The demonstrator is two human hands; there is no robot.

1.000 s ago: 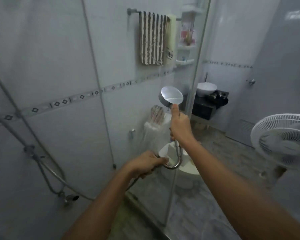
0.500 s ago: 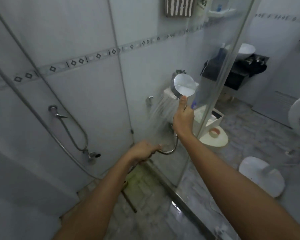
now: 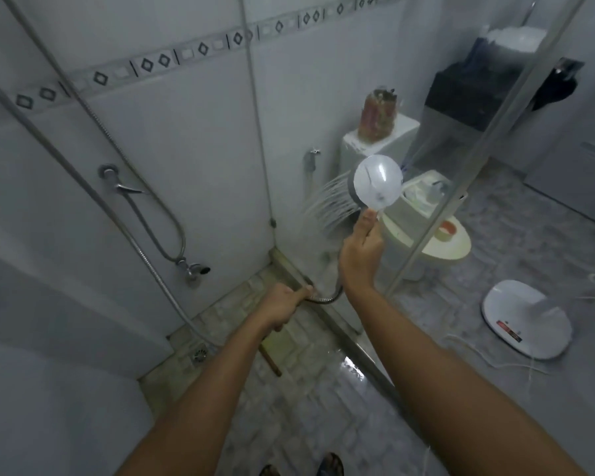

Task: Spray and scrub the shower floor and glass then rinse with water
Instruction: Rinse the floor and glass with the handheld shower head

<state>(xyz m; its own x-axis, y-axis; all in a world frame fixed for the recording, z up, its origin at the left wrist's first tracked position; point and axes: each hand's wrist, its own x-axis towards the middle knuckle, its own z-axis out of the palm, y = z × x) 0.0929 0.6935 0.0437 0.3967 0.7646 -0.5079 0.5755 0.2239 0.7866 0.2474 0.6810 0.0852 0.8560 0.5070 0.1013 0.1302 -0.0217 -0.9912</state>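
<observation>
The glass (image 3: 330,80) spans 12 to 3 o'clock, and its track runs toward 5 o'clock beside the wet floor (image 3: 299,400). A toilet (image 3: 440,249) sits at 3 o'clock and a fan base (image 3: 526,317) at 4. Just right of centre, the right hand (image 3: 359,255) curls round the handle of the shower head (image 3: 378,185), which sprays toward 9 o'clock onto the glass. At its 8 o'clock, the left hand (image 3: 284,305) grips the hose (image 3: 327,298). A drain (image 3: 200,354) lies at 8 o'clock.

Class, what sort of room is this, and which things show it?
A home bathroom, most likely: a round silver shower head spraying water, a clear glass shower screen and a white toilet beyond it.
</observation>
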